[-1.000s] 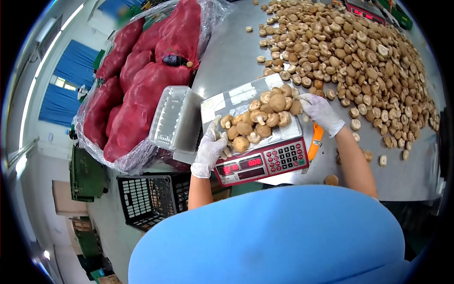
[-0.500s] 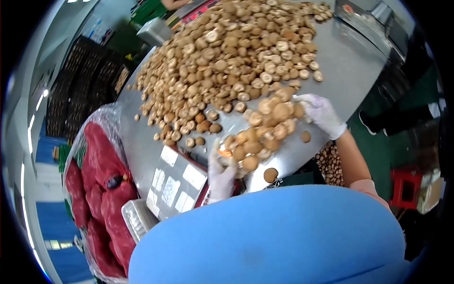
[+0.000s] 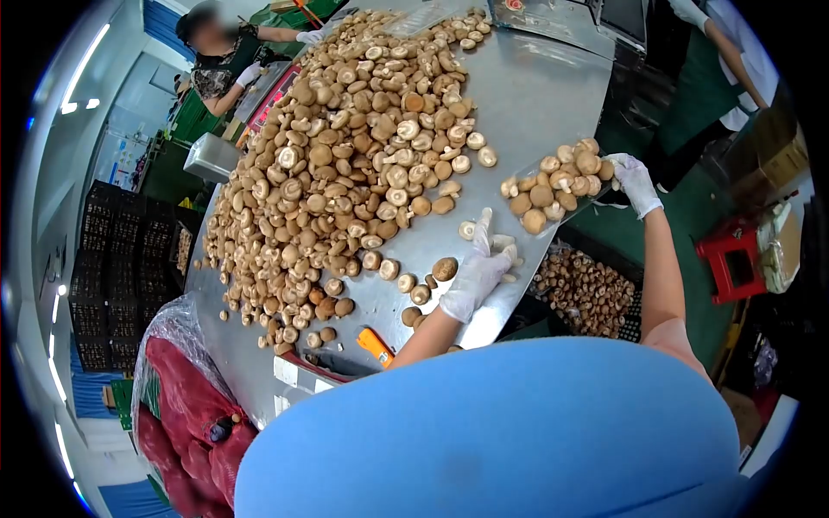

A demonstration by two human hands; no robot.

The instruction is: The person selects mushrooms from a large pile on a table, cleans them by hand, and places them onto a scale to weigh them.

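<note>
At the right-hand edge of the counter [image 3: 561, 78], I have a clear tray [image 3: 588, 202] heaped with tray mushrooms [image 3: 557, 186], caps and stems jumbled together. The fingers of my right hand [image 3: 635, 183] pinch its far-right end. The tray's long axis slants across my view, from lower left up to the right where I grip it; its open side faces up.

My left hand [image 3: 477, 272] is apart from the tray, over the counter, with its fingers spread: the index points away from me and the others reach toward the right. A single mushroom [image 3: 467, 230] sits just beside that index; I can't tell whether they touch.

Below the counter's edge, a black crate [image 3: 637, 312] holds many smaller-looking mushrooms [image 3: 587, 293]. The big mushroom pile [image 3: 345, 155] spreads over the counter to my left, with an orange-handled tool [image 3: 376, 346] near my left forearm. Beyond the counter's lower left lie red mesh sacks [image 3: 186, 388], full and bulging, inside clear plastic wrap [image 3: 186, 319]. Across the pile, a co-worker [image 3: 226, 69] reaches a gloved hand [image 3: 311, 37] toward its far side.
</note>
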